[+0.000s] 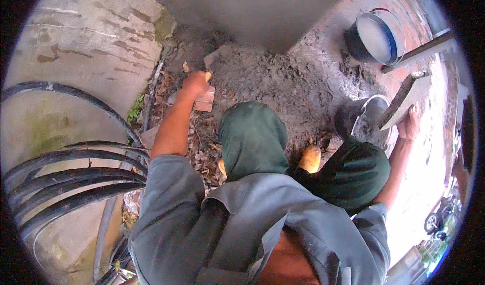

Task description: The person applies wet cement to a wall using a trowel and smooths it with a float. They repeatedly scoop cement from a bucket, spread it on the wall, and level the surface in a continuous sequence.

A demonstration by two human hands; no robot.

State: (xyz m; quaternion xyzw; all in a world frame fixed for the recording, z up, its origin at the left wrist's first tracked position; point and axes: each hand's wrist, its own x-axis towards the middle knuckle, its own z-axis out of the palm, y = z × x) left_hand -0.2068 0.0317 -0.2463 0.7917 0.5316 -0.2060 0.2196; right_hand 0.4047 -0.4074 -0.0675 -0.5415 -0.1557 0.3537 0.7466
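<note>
In the head view, black hoses (76, 175) bowed beside the wall (96, 47) at near left; farther on, the left hand (196, 84) clenched a yellow handle (208, 76), its far end unclear. Open muddy ground (283, 83) ran right to a bucket (351, 119), partly hidden by the board (408, 100) the right hand (410, 123) grasped.

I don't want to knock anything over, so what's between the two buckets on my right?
In the head view, lumpy, wet-looking ground lies between the farther bucket and the nearer bucket, partly hidden by the board in your right hand.
</note>
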